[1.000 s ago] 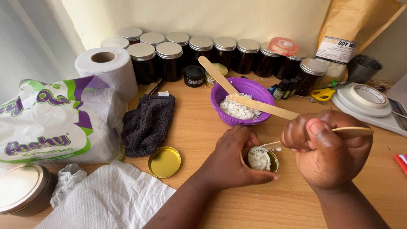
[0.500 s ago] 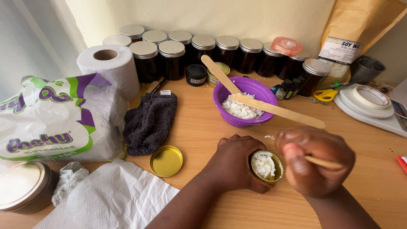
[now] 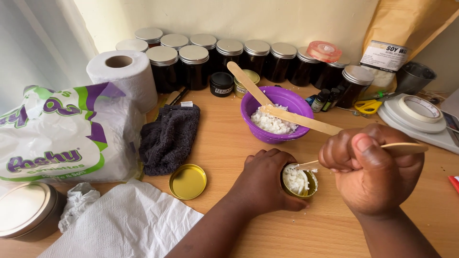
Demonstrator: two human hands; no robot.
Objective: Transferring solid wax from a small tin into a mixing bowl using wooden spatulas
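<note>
Tin (image 3: 300, 184), small and gold, is sitting on the wooden table (image 3: 224, 143) right in front of the person, and it is looking well filled: white flaky wax is heaping up to about its rim, with a few crumbs lying on the wood beside it. Judging by that, most of the filling is looking done, and what is remaining is the last pressing or topping up, then the lid; that gold lid (image 3: 188, 181) is lying open side up just to the left, near the dark cloth (image 3: 169, 138), not on the tin. More white flakes are waiting in the purple bowl (image 3: 277, 114) just behind, where two flat wooden sticks (image 3: 287, 114) are leaning across the rim. Left hand (image 3: 263, 184) is reaching in from below, palm down, fingers curling around the tin's left side and holding it firm against the table. Right hand (image 3: 370, 172) is hovering just right of the tin, bunched into a loose fist, thumb pressing on top, pinching a thin wooden spoon (image 3: 397, 149) whose handle is sticking out to the right while its tip is pointing down into the flakes. Rows of dark jars (image 3: 229, 59) with silver lids are lining the wall behind.
</note>
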